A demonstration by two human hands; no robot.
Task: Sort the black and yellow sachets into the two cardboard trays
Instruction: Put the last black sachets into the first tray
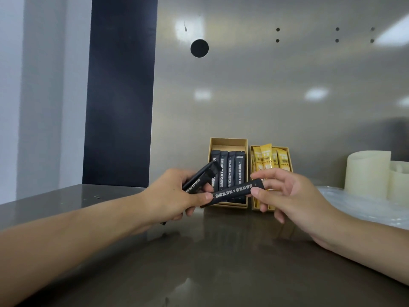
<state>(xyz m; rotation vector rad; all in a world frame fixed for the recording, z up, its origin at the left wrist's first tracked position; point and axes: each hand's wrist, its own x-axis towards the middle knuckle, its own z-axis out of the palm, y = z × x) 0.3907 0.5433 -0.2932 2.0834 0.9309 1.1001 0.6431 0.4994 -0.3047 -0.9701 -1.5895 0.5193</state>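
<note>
Black sachet [234, 193] is held above the desk [199, 262], before the left tray [228, 141], pinched endwise between left hand [174, 196] and right hand [292, 196]; the left also grips a second black sachet [200, 179]. Probably light, slick and bendy, so best held near the ends.

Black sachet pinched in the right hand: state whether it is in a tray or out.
Out. The black sachet is held crosswise between right hand and left hand, in front of the cardboard tray.
</note>
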